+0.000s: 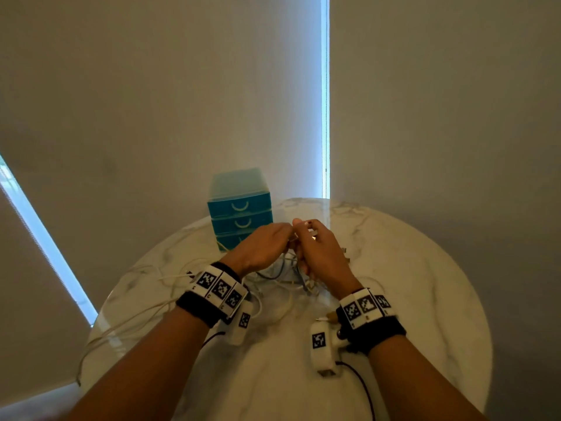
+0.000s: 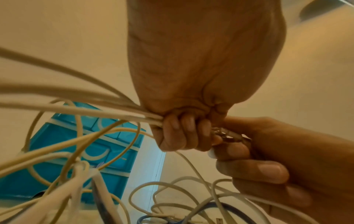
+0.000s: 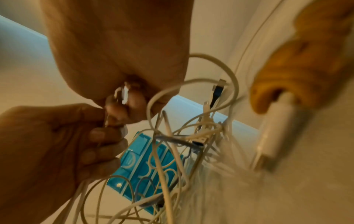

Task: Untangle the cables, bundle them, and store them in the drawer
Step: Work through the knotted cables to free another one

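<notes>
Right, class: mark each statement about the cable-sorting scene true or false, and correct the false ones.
1. The drawer unit is red. False: it is blue.
2. Its visible drawers are closed. True.
3. The left hand grips several white cables. True.
4. The right hand rests flat on the table. False: it is raised, pinching a cable end beside the left hand.
5. The cables are neatly bundled. False: they remain tangled.

Head high; wrists close (shared cables (image 2: 107, 151))
</notes>
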Motion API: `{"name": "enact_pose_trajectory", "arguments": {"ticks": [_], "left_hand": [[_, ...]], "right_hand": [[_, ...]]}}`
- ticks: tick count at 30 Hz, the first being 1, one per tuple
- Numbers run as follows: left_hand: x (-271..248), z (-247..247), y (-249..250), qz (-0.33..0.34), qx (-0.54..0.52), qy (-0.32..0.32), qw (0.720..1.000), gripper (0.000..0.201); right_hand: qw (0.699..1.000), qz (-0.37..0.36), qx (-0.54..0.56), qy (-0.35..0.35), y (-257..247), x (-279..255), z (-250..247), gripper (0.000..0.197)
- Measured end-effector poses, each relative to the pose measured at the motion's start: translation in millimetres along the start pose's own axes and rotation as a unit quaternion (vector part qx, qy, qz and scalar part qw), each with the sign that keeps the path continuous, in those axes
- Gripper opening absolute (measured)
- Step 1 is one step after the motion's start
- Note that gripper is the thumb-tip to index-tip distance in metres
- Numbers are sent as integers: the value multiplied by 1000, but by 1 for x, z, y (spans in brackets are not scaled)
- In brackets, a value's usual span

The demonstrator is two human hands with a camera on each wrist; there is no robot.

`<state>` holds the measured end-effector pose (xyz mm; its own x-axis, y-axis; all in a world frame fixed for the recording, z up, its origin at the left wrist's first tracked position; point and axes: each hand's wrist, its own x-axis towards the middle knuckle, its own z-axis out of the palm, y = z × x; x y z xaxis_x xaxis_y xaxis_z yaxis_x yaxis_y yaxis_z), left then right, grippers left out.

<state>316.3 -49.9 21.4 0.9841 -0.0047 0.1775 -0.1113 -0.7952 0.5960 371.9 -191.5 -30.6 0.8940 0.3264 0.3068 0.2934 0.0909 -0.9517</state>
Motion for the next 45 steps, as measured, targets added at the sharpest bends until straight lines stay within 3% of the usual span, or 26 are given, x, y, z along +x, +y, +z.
{"name": "enact_pose_trajectory", "arguments": {"ticks": [4, 8, 10, 14, 16, 18, 20, 22, 23, 25, 27, 29, 31, 37, 39, 42, 45], "left_hand": [[-2, -1, 1, -5, -18, -7, 1000, 45], [-1, -25, -8, -82, -34, -44, 995, 49], [-18, -51, -24, -115, -60, -32, 991, 51], [-37, -89, -25, -110, -61, -102, 987, 63], [-50, -101, -33, -181, -52, -163, 968, 74], [-67, -106, -56, -241, -12, -272, 932, 86], [-83, -104, -87, -231, 9, -407, 884, 89], [-96, -96, -112, -206, -6, -503, 839, 70], [-100, -90, -121, -197, -9, -499, 844, 59], [-97, -79, -127, -166, 2, -405, 899, 45], [-82, -72, -127, -132, 29, -276, 952, 56], [-64, -68, -128, -121, 74, -184, 973, 80], [-48, -68, -131, -96, 119, -141, 978, 85], [-38, -87, -143, -115, 148, -72, 980, 64], [-42, -97, -146, -132, 126, -62, 981, 71], [-59, -120, -156, -165, 61, -51, 983, 77], [-73, -144, -172, -156, 41, 10, 987, 119]], "right_hand": [[989, -79, -105, 67, -1, 0, 2, 29], [979, -104, -123, 123, -5, 3, -5, 29], [986, -100, -93, 91, -11, 2, 4, 32], [993, -111, -28, 26, -17, -5, 10, 34], [992, -121, -28, -16, -19, -11, 22, 34], [991, -118, -41, -49, -19, -14, 34, 35], [991, -95, -36, -85, -17, -15, 40, 33], [990, -73, -27, -121, -14, -13, 43, 33], [989, -66, -28, -129, -12, -13, 44, 33], [991, -59, -39, -117, -8, -10, 42, 35], [995, -52, -45, -74, -6, -6, 34, 36], [997, -58, -43, -27, -2, -2, 24, 36], [995, -66, -68, 16, 2, 3, 14, 38], [992, -38, -103, 69, 18, 19, -2, 38], [991, -29, -92, 95, 14, 21, -7, 35], [992, 6, 20, 124, 3, 22, -18, 32], [995, 12, 63, 82, -6, 16, -10, 32]]}}
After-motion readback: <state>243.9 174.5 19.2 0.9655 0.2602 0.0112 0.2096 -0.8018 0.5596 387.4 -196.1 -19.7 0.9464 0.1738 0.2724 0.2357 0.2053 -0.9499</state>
